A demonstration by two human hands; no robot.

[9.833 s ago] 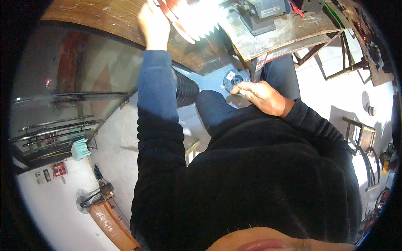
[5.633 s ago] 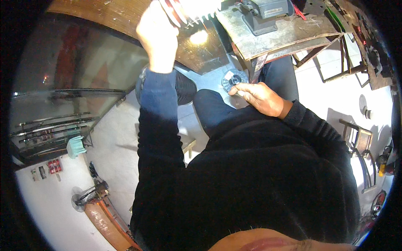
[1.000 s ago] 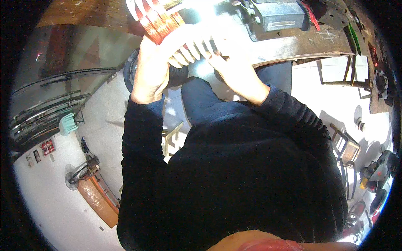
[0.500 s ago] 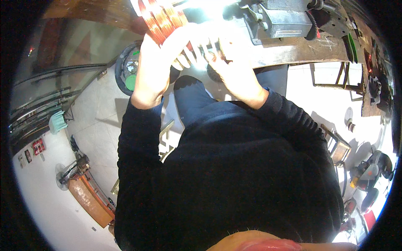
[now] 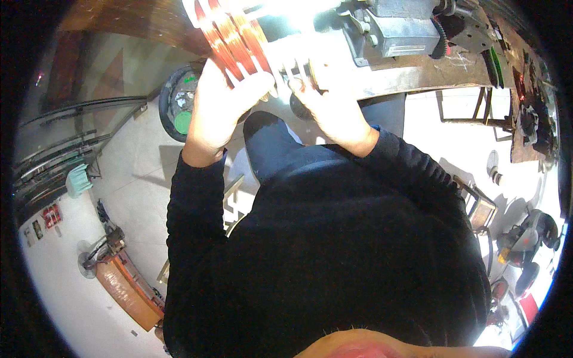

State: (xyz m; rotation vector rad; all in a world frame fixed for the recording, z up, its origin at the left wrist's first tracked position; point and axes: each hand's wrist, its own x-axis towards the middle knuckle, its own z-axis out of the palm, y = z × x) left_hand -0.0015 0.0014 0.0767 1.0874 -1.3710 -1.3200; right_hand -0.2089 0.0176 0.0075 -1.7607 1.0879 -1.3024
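Observation:
Both hands are raised to the front edge of a workbench (image 5: pixel 418 71). My left hand (image 5: pixel 218 104) grips a white toothed former wound with copper wire coils (image 5: pixel 224 36), thumb across its teeth. My right hand (image 5: pixel 331 110) holds the same former's white teeth (image 5: pixel 286 56) from the right, fingers curled over them. Bright glare washes out the former's upper part. My dark sleeves and trousers fill the middle of the view.
A grey metal machine (image 5: pixel 394 27) with a dark gear (image 5: pixel 443 37) sits on the bench just right of the hands. A round dark tub (image 5: pixel 178 110) with a green lid stands on the floor at left. Metal stools (image 5: pixel 477 206) and tools lie at right.
My right hand came up from my lap, where it held a small round part, and now joins the left on the former. Over the last second both hands stayed there as the view tilted.

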